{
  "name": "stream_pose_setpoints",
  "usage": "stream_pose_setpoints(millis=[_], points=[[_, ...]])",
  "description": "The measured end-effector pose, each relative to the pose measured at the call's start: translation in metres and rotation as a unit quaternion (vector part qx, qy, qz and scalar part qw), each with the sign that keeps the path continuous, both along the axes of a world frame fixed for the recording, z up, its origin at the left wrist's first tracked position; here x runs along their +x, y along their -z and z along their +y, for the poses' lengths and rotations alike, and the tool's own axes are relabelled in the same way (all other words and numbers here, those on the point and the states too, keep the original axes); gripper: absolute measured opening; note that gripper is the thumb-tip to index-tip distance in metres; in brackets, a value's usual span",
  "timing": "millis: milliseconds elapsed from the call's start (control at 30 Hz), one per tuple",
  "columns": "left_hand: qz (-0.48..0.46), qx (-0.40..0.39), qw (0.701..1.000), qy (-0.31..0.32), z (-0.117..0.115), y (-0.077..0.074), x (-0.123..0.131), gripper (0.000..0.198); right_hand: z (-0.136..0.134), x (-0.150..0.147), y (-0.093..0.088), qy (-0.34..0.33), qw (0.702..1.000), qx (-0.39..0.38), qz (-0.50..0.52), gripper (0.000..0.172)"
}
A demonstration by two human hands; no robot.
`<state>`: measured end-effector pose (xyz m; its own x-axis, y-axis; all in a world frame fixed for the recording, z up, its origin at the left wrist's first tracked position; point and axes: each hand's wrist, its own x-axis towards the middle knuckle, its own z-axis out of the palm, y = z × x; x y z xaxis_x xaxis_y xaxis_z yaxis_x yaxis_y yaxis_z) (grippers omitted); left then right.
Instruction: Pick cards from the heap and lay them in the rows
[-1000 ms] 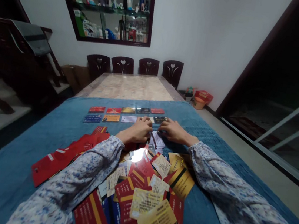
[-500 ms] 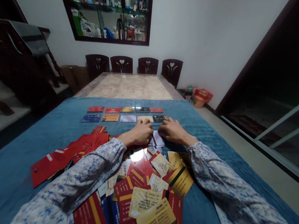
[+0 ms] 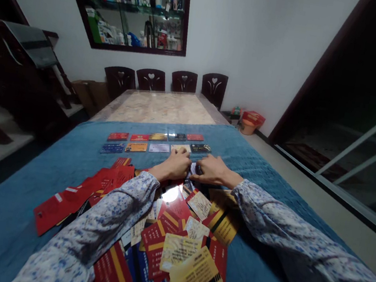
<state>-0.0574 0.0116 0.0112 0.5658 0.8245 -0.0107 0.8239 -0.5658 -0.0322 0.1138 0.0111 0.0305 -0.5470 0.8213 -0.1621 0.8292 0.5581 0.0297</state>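
Note:
A loose heap of plastic cards (image 3: pixel 173 238), red, yellow, blue and white, lies on a blue cloth (image 3: pixel 12 228) in front of me. Beyond the heap, two short rows of cards (image 3: pixel 154 141) are laid out side by side. My left hand (image 3: pixel 174 165) and my right hand (image 3: pixel 212 169) rest close together at the far edge of the heap, fingers curled over a small white card (image 3: pixel 193 169) between them. How firmly either hand holds it is hidden by the fingers. Both sleeves are flower-patterned.
The far half of the table has a bare marble top (image 3: pixel 159 107) with several dark chairs (image 3: pixel 182 81) behind it. A glass wall cabinet (image 3: pixel 137 6) hangs above. Red containers (image 3: pixel 253 120) stand on the floor at right, a stair rail (image 3: pixel 15 68) at left.
Both hands drew back from the laid-out rows toward the heap and moved closer together. The dark card at the right end of the near row now lies uncovered.

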Motion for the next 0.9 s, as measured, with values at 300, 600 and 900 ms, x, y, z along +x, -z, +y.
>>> stream_pose_setpoints(millis=[300,600,900], points=[[-0.026,-0.029,0.999,0.003,0.0,0.003,0.0,0.034,-0.005,-0.004,-0.005,0.035,0.998,-0.047,0.008,0.054],[-0.025,-0.038,0.999,0.006,-0.003,0.0,0.004,0.032,-0.009,-0.016,-0.011,0.12,0.988,-0.096,0.023,0.073],[-0.071,-0.02,0.997,0.026,-0.002,0.006,0.001,0.023,0.024,0.006,0.011,0.11,0.978,-0.122,0.127,0.039]])
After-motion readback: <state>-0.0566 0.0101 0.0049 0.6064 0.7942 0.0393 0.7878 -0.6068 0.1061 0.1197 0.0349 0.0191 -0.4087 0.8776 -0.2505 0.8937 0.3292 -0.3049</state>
